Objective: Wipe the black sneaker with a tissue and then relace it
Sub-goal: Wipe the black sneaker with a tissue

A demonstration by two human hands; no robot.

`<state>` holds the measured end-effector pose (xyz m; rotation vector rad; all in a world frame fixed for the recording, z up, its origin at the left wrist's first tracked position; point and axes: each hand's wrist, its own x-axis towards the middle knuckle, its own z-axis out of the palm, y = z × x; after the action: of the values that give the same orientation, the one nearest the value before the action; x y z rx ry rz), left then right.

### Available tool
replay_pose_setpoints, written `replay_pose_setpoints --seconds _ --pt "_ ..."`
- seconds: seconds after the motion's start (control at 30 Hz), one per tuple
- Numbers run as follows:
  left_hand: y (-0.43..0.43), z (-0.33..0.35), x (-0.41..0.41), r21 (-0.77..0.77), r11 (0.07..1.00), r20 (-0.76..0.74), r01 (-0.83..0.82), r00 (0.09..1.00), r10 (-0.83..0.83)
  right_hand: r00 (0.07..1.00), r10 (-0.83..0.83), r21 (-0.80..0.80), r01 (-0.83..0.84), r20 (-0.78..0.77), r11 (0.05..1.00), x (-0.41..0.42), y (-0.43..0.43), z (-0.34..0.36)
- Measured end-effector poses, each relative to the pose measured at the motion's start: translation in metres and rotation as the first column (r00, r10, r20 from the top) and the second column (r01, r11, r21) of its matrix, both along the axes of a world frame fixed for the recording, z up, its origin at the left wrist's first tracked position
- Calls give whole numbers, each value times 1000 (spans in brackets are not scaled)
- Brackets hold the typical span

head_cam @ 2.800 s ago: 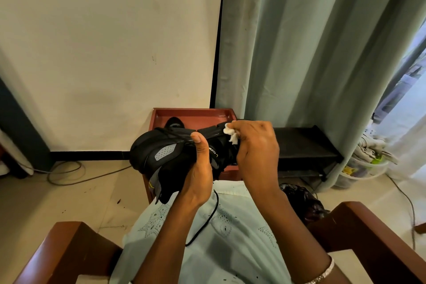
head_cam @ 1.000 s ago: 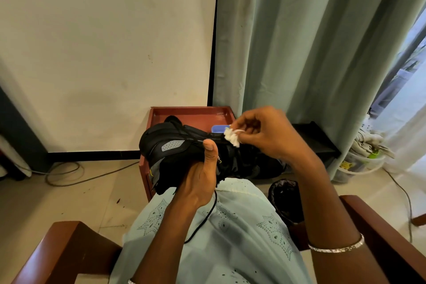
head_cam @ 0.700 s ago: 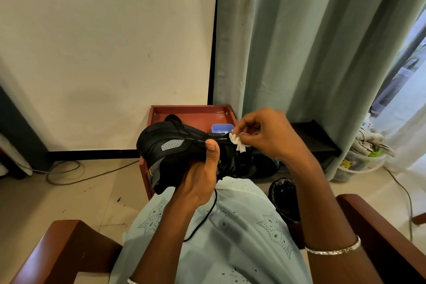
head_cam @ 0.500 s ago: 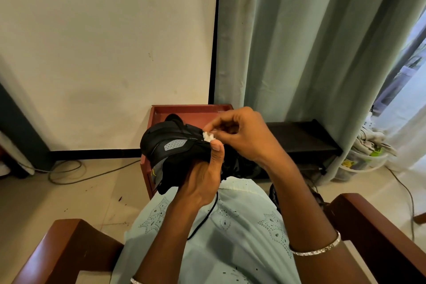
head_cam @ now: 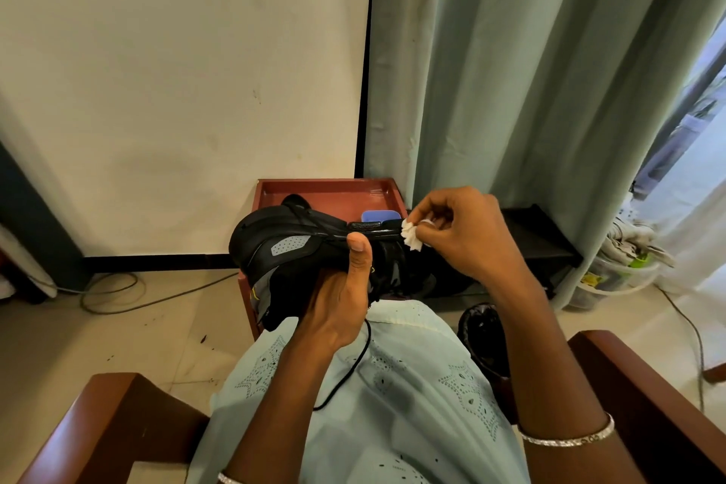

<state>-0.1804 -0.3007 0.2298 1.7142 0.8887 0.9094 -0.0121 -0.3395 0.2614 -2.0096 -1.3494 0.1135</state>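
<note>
I hold a black sneaker with grey panels on its side above my lap. My left hand grips it from below, thumb pressed up on its upper. My right hand pinches a small crumpled white tissue against the sneaker's right end. A loose black lace hangs from the shoe down over my pale green clothing.
A red-brown tray table stands behind the sneaker with a blue object on it. A black low shelf sits to the right under a green curtain. A black-lined bin stands beside my knee. Wooden chair arms flank me. Cables lie on the floor.
My right hand has slid the tissue rightward along the sneaker, from near my left thumb to the shoe's right end. My left hand keeps its grip.
</note>
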Motion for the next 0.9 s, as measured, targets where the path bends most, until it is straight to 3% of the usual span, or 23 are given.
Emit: replay_pose_setpoints --seconds 0.27,0.47,0.7,0.8,0.9 --pt "-1 -5 2 5 999 1 43 999 -43 978 191 97 -182 -86 978 -41 20 -3" --pt "2 -5 1 -43 999 -55 28 998 -30 1000 -1 23 1 -5 1000 -19 10 -3" --pt "-3 7 -1 -15 1000 27 22 999 -22 963 -267 52 268 -34 962 8 -10 -10" --pt "-4 7 0 -40 999 44 33 999 -31 962 -272 91 272 -10 958 -2 -5 -13" --pt "-2 3 0 -29 999 21 18 1000 -18 985 -172 132 170 6 977 -19 5 -14"
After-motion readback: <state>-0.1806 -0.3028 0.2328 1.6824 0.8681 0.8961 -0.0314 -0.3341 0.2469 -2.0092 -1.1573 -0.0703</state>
